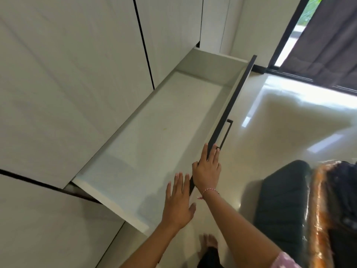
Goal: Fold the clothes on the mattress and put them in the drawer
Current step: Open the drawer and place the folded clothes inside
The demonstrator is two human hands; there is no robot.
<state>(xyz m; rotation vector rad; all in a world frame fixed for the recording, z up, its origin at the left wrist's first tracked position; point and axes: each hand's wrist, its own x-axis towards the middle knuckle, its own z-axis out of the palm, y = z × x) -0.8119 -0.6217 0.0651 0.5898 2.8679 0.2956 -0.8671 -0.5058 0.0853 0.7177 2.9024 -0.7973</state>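
The long white drawer (154,132) stands pulled out from the wardrobe base, and its inside holds nothing. Its dark front panel (237,89) carries a black bar handle (226,132). My right hand (207,171) rests on the top edge of that front panel near its close end, fingers fairly straight and lying along the edge. My left hand (178,202) hovers flat over the drawer's near corner, fingers spread, holding nothing. At the lower right is a dark mattress end (282,200) with dark cloth (345,180) at the frame's edge.
Tall white wardrobe doors (77,74) fill the left side. A glossy pale floor (289,122) spreads to the right of the drawer. A dark curtain (328,45) hangs at a glass door, top right. An orange plastic-wrapped item (318,209) lies on the mattress. My bare foot (209,242) stands below.
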